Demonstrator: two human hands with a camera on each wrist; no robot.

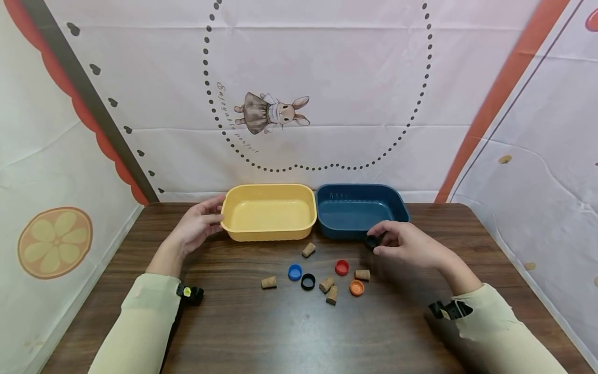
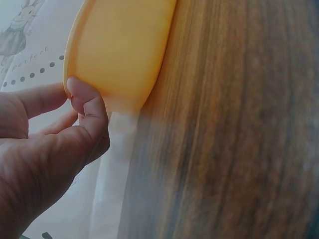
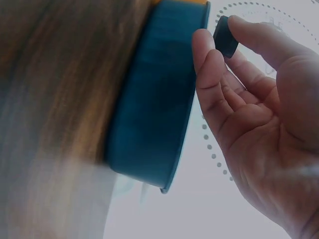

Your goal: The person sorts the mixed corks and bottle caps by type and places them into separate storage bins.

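1. Grip, right hand (image 1: 406,241): thumb and fingertips pinch a black cap (image 1: 372,241), off the table and just on the person's side of the blue tray (image 1: 341,232). In the right wrist view, the cap stands apart from the tray wall.
2. Grip, left hand (image 1: 198,223): thumb and fingers hold the rim of the yellow tray (image 1: 268,236) at its left end, apparently as a brace. The two trays sit side by side between the hands.
3. Step in hand, as judged: carrying the cap to the blue tray; it is not yet released.
4. Loose pieces, relative to the right grip: a cork (image 1: 362,275) and an orange cap (image 1: 357,288) lie nearer the person; a red cap (image 1: 342,267) lies to the left; farther left are a second black cap (image 1: 308,282) and a blue cap (image 1: 295,272). Four more corks (image 1: 268,282) also lie leftward.
5. Next move, as judged: placing the cap inside would call for forward travel over the near rim, then parting thumb and fingers, with the fingertips clear of the wall.
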